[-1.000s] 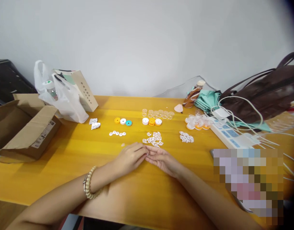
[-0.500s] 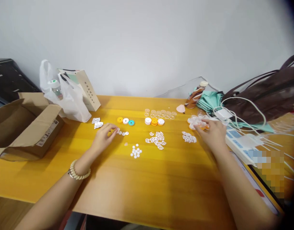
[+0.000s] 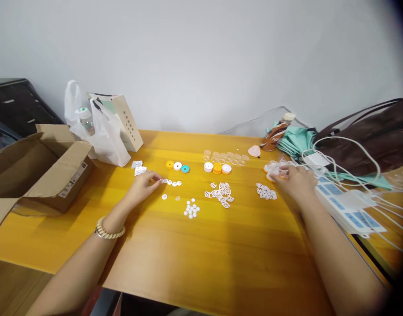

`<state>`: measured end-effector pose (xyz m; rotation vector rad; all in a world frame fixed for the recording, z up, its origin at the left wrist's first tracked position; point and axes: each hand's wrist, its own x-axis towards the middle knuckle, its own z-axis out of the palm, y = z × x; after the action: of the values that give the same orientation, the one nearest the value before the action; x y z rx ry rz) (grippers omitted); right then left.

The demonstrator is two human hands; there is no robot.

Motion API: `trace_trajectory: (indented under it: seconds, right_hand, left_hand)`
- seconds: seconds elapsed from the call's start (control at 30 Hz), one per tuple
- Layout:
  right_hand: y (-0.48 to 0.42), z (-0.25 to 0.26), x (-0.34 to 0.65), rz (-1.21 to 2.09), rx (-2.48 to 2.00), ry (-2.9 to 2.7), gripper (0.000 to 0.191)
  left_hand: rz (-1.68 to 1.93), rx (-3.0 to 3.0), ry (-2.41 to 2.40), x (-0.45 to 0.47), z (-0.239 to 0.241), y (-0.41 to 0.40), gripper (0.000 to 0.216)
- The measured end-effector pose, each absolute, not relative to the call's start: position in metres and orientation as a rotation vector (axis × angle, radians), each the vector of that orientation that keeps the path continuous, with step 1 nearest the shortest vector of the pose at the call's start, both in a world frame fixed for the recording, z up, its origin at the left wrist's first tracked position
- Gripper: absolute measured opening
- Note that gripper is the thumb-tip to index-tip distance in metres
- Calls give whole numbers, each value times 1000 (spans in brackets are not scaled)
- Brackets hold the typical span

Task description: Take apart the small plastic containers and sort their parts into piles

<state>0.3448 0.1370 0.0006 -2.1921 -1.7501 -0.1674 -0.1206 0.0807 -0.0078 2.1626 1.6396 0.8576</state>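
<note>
My left hand is closed in a pinch at the left end of a row of small white discs, its fingertips on the end disc. Just below the row lies a lone white disc. A cluster of smaller white discs lies nearer me. On the right, my right hand has thumb and fingers around clear plastic pieces with orange parts under them; its palm hides part of this pile. White leaf-shaped cutouts lie left of that hand, with more leaf cutouts mid-table.
Behind the discs stand coloured rings, several spools and clear round cups. Foil packets, an open cardboard box and a plastic bag are left. A bottle, power strip and cables crowd the right.
The view has shifted, moving the table's contents slightly right. A lone white disc now shows below the row, where none was visible before. Both hands stay at the same groups.
</note>
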Motion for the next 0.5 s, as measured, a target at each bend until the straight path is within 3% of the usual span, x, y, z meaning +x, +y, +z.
trace_trajectory:
  seconds: [0.33, 0.5]
  right_hand:
    - [139, 8, 340, -200, -2169, -1721, 35]
    - [127, 26, 318, 20, -1959, -1694, 36]
  left_hand:
    - [656, 2167, 1515, -118, 6, 67, 27]
    - [425, 2071, 1411, -106, 12, 58, 20]
